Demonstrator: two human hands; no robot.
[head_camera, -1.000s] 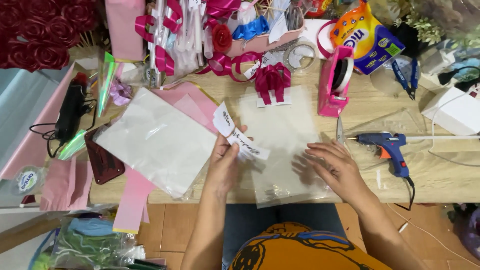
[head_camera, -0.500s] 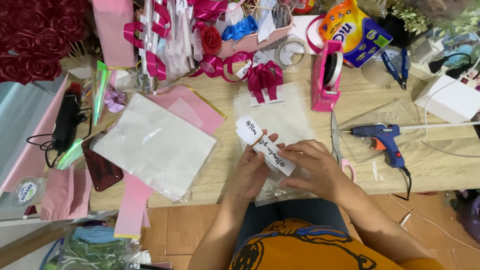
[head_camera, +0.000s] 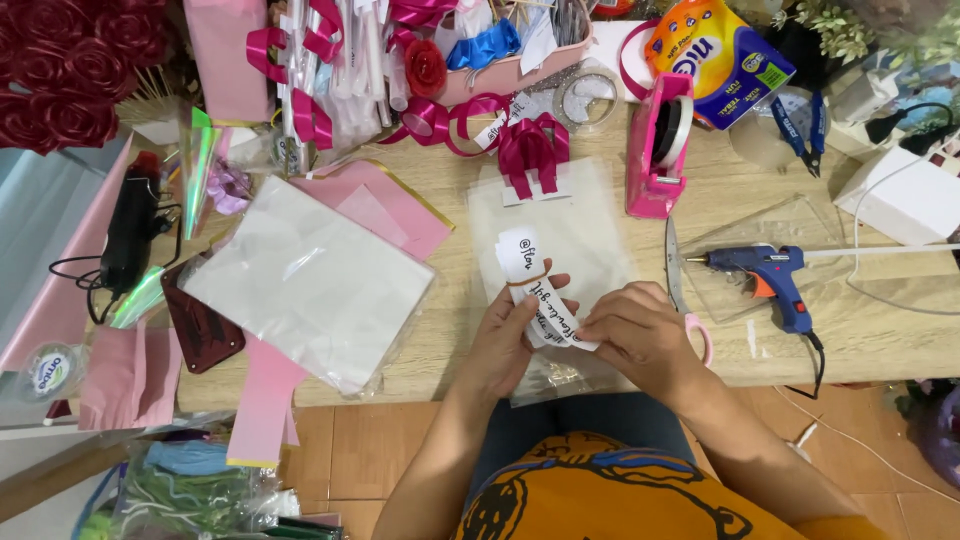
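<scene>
Seen from above, a person's left hand (head_camera: 512, 340) and right hand (head_camera: 640, 335) meet over the near edge of a wooden table (head_camera: 760, 150), both pinching a small stack of white paper labels (head_camera: 535, 295) bound by a rubber band. The left thumb lies across the stack, while the right fingertips press together on its lower end. The labels hover above a clear plastic sheet (head_camera: 590, 230), with a blue glue gun (head_camera: 765, 275) to the right and a pink tape dispenser (head_camera: 660, 145) beyond.

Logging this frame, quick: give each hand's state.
Left hand: closed on the white labels.
Right hand: fingers pinching the same labels' lower end.
</scene>
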